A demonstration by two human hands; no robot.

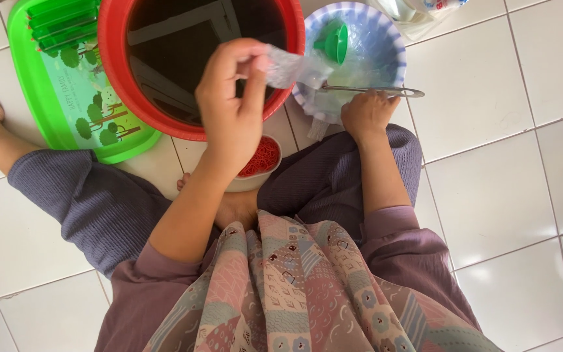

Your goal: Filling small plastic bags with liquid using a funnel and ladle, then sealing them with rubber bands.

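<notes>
Plastic bag (291, 67), small, clear and crinkled, hangs pinched between thumb and fingertips of the left hand (232, 104), which is raised over the rim of the red bucket (113, 52) of dark liquid. Left of the bucket lies a green tray (47, 111) with a tree print. Below the hand sits a small dish of red rubber bands (262, 156). Further right, the right hand (367, 114) curls closed at the edge of a striped bowl (392, 45), by a metal handle (373, 90); whether it grips the handle cannot be told. A green funnel (335, 40) rests inside.
</notes>
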